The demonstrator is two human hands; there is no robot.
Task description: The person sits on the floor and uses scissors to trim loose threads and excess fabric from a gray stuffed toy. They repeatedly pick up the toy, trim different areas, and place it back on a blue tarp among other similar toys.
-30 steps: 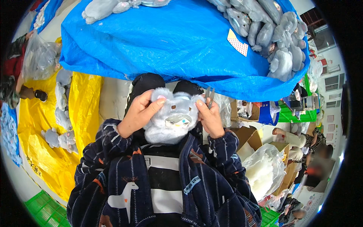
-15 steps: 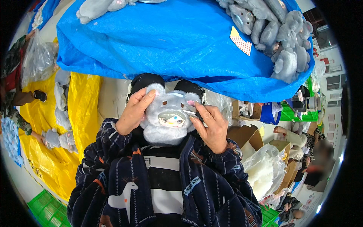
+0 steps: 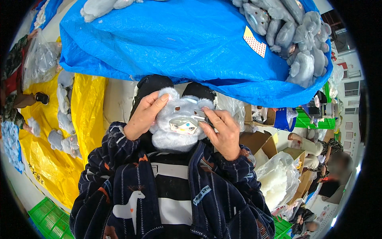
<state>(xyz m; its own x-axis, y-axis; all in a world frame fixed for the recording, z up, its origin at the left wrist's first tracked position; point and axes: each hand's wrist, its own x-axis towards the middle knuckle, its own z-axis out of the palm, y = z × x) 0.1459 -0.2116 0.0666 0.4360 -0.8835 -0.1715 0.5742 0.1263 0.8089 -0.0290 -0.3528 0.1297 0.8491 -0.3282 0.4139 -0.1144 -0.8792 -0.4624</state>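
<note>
A grey plush toy [image 3: 175, 142] with round ears rests in my lap, its printed face patch [image 3: 184, 126] under a clear shiny cover turned up toward me. My left hand [image 3: 141, 116] grips the toy by its left-side ear, thumb on top. In my right hand [image 3: 224, 133] a small slim metal tool with a dark handle [image 3: 202, 116], perhaps tweezers or thread snips, is pinched between thumb and fingers. Its tip lies against the toy's head beside the right-side ear. A brown spot shows on the forehead; my right fingers partly cover the right-side ear.
Ahead of my knees lies a blue tarp [image 3: 147, 44] with grey plush toys [image 3: 300, 67] heaped at its right and a dotted sticker sheet [image 3: 254, 43]. At left, a co-worker's hand [image 3: 27, 127] reaches over a yellow sheet [image 3: 43, 159]. A bag of white stuffing [image 3: 276, 179] stands at right.
The toy has tilted slightly, and the tool's tip has moved up to the forehead spot near the right-side ear. At left, the co-worker's hand has drawn a grey plush piece away.
</note>
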